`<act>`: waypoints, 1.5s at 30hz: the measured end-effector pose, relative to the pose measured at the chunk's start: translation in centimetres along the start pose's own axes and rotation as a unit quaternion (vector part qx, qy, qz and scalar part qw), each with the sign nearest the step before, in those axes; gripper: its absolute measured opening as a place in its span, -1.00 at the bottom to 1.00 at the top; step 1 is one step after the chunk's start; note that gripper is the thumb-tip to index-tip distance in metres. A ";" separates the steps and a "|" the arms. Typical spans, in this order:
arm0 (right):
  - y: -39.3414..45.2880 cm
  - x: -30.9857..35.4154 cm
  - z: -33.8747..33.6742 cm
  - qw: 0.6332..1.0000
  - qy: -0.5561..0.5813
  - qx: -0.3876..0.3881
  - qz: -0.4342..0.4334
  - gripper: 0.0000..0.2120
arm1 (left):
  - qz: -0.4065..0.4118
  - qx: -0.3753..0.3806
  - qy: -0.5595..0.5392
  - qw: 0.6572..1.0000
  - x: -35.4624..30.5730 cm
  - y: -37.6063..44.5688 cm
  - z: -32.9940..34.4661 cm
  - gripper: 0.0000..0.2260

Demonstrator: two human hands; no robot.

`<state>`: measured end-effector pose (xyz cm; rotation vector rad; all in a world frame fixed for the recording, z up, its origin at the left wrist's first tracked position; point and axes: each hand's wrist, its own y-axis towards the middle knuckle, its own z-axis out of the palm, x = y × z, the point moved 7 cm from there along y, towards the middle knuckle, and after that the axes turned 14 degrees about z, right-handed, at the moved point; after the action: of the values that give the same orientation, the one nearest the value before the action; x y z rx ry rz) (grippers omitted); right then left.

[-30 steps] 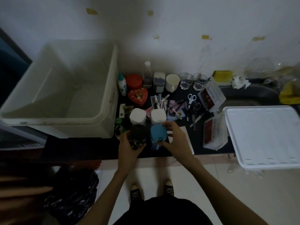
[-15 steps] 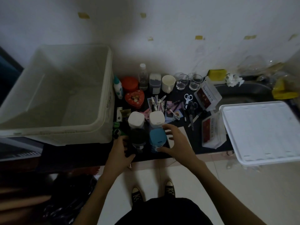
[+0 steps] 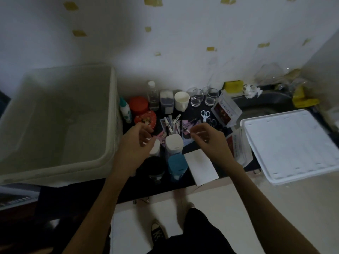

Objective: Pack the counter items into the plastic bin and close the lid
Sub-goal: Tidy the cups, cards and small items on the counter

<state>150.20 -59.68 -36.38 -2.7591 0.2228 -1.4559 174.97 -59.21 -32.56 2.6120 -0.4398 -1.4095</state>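
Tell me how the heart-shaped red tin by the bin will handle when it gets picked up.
The heart-shaped red tin looks rigid, so it probably won't flex. It sits low and flat on the counter, unlikely to tip or roll. Its glossy lid may be a bit slippery, and crowding bottles leave little side room.

Open bin to our left, crowded counter ahead

We are seeing the plastic bin (image 3: 55, 121) standing open with a bare floor, so a hand could drop in from above; its tall right wall is rising just beside the teal-capped bottle (image 3: 125, 111) and red tin (image 3: 138, 105). Four capped jars are crowding the counter's front edge: two white (image 3: 173, 143), one black (image 3: 154, 166), one blue (image 3: 177, 165). Behind them, scissors (image 3: 205, 115), clips and cards are covering the middle, with cup (image 3: 181, 100) and glasses (image 3: 197, 98) lining the wall. The lid (image 3: 293, 143) is blocking the sink to our right.
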 end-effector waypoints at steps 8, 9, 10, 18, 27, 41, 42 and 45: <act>8.9 -6.6 1.3 0.988 -0.083 0.061 0.117 -0.78 | -0.030 0.142 0.098 0.985 3.6 10.3 6.3 -0.84; 10.0 -7.9 1.8 0.984 -0.094 0.075 0.131 -0.77 | -0.042 0.163 0.118 0.979 4.5 11.3 7.3 -0.83; 10.8 -9.1 2.4 0.981 -0.103 0.089 0.139 -0.76 | -0.054 0.183 0.132 0.973 5.3 12.0 8.1 -0.81; 15.7 -9.9 6.7 0.971 -0.066 0.185 0.135 -0.75 | -0.174 0.164 0.199 0.950 11.9 14.6 5.8 -0.77; 24.2 -12.4 8.6 0.924 0.102 0.101 0.355 -0.52 | -0.214 0.152 0.138 0.955 13.3 15.4 7.2 -0.84; 25.6 -13.3 8.7 0.928 0.110 0.131 0.332 -0.79 | -0.153 0.177 0.059 0.970 13.0 18.4 11.1 -0.77; 24.8 -12.3 7.9 0.934 0.110 0.131 0.315 -0.79 | -0.143 0.168 0.049 0.974 12.8 18.7 11.1 -0.74; 22.8 -9.7 6.0 0.946 0.131 0.150 0.256 -0.80 | -0.121 0.136 -0.002 0.983 12.0 19.7 11.3 -0.56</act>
<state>147.03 -81.29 -49.53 -2.0544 0.6097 -1.5398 168.04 -81.56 -43.17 2.9680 -0.3465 -1.5203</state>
